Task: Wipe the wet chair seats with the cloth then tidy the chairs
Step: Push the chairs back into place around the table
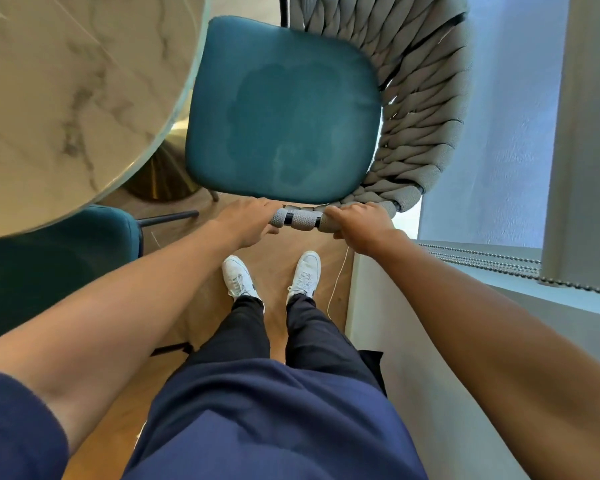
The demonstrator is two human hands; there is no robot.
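- Marble table (49, 98): left of the chair, its rim overlapping the seat's left edge.
- Second teal seat (59, 258): tucked under that table, lower left.
- Left hand (248, 221): fingers curled over the chair's grey woven rail (300, 220).
- Teal seat (281, 112): just beyond the rail, damp patch mid-cushion.
- Right hand (359, 225): grips the same rail, beside the left.
- Woven backrest (423, 98): curves round the seat's right side.

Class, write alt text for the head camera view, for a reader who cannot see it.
Seen from above, a person's left hand and right hand grip the grey woven-rope rail of a chair whose teal cushioned seat shows a damp-looking patch. A round marble-patterned table stands to the left, partly over a second teal chair seat.
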